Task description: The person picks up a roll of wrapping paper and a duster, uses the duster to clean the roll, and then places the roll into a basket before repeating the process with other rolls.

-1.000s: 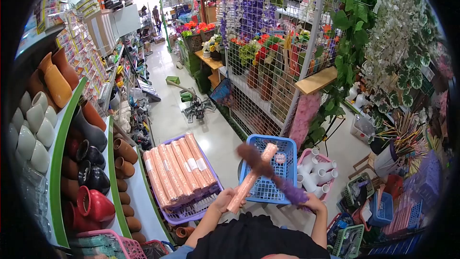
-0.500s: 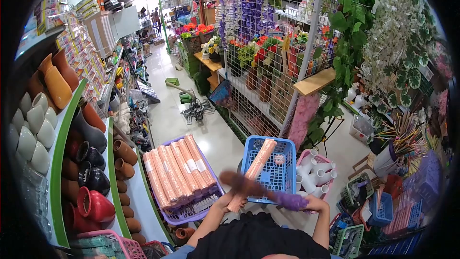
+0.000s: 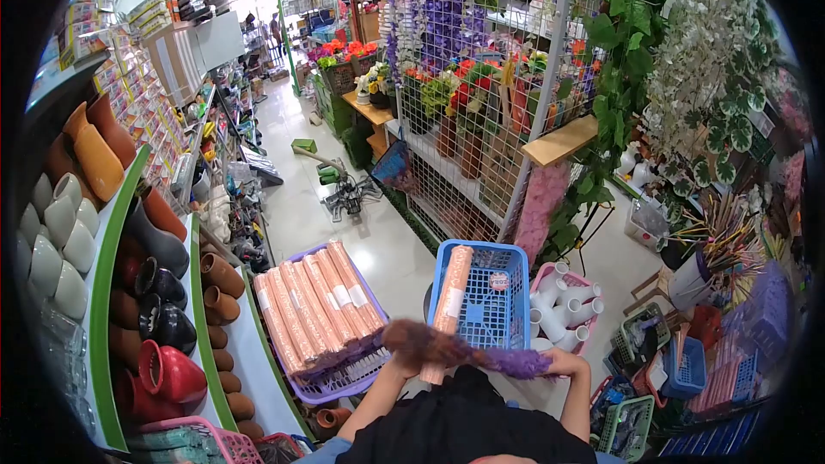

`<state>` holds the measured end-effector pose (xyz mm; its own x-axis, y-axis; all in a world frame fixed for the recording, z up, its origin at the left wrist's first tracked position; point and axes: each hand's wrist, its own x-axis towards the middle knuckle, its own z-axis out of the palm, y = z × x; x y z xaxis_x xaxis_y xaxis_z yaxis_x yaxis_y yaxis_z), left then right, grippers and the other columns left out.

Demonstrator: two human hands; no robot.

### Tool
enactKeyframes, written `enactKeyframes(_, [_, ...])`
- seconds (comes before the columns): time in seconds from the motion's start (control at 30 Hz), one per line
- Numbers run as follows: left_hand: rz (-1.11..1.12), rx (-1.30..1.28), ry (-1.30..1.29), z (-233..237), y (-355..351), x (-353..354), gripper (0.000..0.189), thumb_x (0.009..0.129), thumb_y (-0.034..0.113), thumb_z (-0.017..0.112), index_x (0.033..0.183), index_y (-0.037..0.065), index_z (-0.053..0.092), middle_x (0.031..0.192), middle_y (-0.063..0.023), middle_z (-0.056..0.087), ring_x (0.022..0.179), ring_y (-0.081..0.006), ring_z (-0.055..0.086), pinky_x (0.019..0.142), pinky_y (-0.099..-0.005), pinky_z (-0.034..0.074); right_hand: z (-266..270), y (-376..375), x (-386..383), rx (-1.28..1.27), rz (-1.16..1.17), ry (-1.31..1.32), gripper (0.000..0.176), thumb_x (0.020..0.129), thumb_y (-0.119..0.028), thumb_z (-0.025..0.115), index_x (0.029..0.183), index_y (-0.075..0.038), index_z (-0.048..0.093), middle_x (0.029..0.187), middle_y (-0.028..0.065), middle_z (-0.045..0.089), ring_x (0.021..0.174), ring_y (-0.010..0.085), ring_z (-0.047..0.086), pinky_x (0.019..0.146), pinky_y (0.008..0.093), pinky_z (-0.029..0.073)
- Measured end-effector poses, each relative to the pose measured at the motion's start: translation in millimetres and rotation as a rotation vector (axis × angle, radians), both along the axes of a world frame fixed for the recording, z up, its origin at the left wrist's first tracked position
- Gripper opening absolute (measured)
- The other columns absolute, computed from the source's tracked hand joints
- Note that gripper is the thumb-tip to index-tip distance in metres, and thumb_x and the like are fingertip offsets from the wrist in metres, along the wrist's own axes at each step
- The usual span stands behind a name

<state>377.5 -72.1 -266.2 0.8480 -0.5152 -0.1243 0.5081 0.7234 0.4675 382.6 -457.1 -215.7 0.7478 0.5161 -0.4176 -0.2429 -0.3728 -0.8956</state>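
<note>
A feather duster [image 3: 507,360], with a purple handle part and a brown blurred end, lies across in front of my body. My right hand [image 3: 565,364] is closed round its purple end. Near the brown end, my left hand [image 3: 407,366] is beside the lower end of a pink patterned roll [image 3: 452,290]; its fingers are mostly hidden behind the duster. That roll leans over the left side of a blue basket [image 3: 522,292]. Several similar pink rolls [image 3: 314,309] lie side by side on a purple basket [image 3: 331,391] to the left.
Shelves of vases [image 3: 163,369] stand on the left. A wire rack [image 3: 481,120] with artificial flowers rises ahead. A pink basket of white pipe fittings [image 3: 569,308] is right of the blue one. A tool with a green part [image 3: 329,174] lies on the aisle floor.
The roll over the blue basket has turned more upright and shifted slightly left. The brown end of the duster has moved a little left and down. My right hand still holds the purple end.
</note>
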Motion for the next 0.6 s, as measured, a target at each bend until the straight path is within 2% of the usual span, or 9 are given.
enactKeyframes(0.03, [0.131,0.554,-0.368,-2,-3,-4,0.054,0.087,0.049,0.044,0.12,0.005,0.045,0.112,-0.013,0.053,0.098,-0.0221,0.054,0.083,-0.0374,0.047,3,1,-3,-0.022,0.108,-0.015,0.03,0.073,-0.017,0.07,0.094,0.002,0.061,0.07,-0.0028,0.057,0.06,0.0055,0.05,0.05,0.0215,0.041])
enactKeyframes(0.1, [-0.134,-0.129,0.008,-8,10,11,0.055,0.087,0.049,0.043,0.12,0.005,0.044,0.111,-0.0127,0.053,0.092,-0.0212,0.055,0.072,-0.0382,0.05,6,-1,-4,-0.02,0.034,0.022,0.03,0.073,-0.017,0.07,0.095,0.002,0.062,0.071,-0.0026,0.058,0.06,0.0054,0.05,0.05,0.0211,0.041])
enactKeyframes(0.13, [-0.147,0.096,0.117,8,7,17,0.057,0.087,0.052,0.04,0.119,0.005,0.043,0.105,-0.0125,0.054,0.085,-0.0208,0.056,0.063,-0.0385,0.051,-2,-10,-2,0.0,-0.073,-0.015,0.03,0.072,-0.015,0.07,0.095,0.002,0.062,0.073,-0.0022,0.059,0.061,0.0057,0.051,0.051,0.0213,0.042])
enactKeyframes(0.27, [-0.329,-0.599,0.091,23,-5,21,0.047,0.091,0.041,0.041,0.117,0.002,0.046,0.109,-0.0148,0.054,0.09,-0.0234,0.057,0.07,-0.0388,0.051,9,-21,-4,0.075,-0.327,-0.159,0.027,0.068,-0.006,0.07,0.092,0.003,0.063,0.079,0.0003,0.062,0.067,0.0073,0.055,0.06,0.0234,0.046])
enactKeyframes(0.33, [-0.066,-0.019,0.172,30,-7,20,0.045,0.09,0.036,0.044,0.119,0.002,0.044,0.114,-0.0153,0.052,0.097,-0.0236,0.056,0.082,-0.0391,0.048,18,-24,-8,0.076,-0.312,-0.226,0.027,0.07,-0.009,0.07,0.093,0.002,0.062,0.076,0.0006,0.062,0.066,0.0069,0.055,0.059,0.0234,0.046])
enactKeyframes(0.43, [-0.011,0.145,0.158,30,-5,19,0.042,0.093,0.029,0.041,0.125,0.002,0.041,0.121,-0.0176,0.048,0.105,-0.0286,0.053,0.093,-0.0417,0.043,35,-32,-14,-0.105,-0.031,0.114,0.031,0.072,-0.016,0.069,0.097,0.0,0.062,0.074,-0.0019,0.061,0.064,0.0051,0.054,0.054,0.0219,0.045])
enactKeyframes(0.5, [-0.295,-0.332,0.133,15,-8,34,0.04,0.092,0.025,0.04,0.125,0.002,0.041,0.117,-0.0181,0.052,0.104,-0.0298,0.053,0.094,-0.0393,0.042,29,-27,-18,-0.145,0.02,0.136,0.031,0.073,-0.02,0.068,0.098,-0.003,0.063,0.072,-0.0042,0.059,0.062,0.0032,0.05,0.051,0.0208,0.042])
enactKeyframes(0.57, [-0.1,0.441,-0.341,-23,1,46,0.041,0.094,0.035,0.037,0.119,0.004,0.044,0.102,-0.0139,0.055,0.088,-0.0241,0.056,0.08,-0.0331,0.049,27,-18,-17,-0.135,0.006,0.079,0.028,0.074,-0.019,0.068,0.098,-0.005,0.064,0.073,-0.0041,0.058,0.062,0.0029,0.049,0.052,0.0207,0.041])
enactKeyframes(0.6, [-0.218,0.078,-0.11,-26,-1,45,0.042,0.094,0.04,0.035,0.116,0.005,0.044,0.092,-0.0098,0.052,0.079,-0.0195,0.052,0.07,-0.0287,0.048,28,-12,-15,-0.102,-0.066,0.034,0.027,0.073,-0.015,0.068,0.096,-0.002,0.063,0.075,-0.0039,0.058,0.064,0.0036,0.049,0.055,0.0211,0.042])
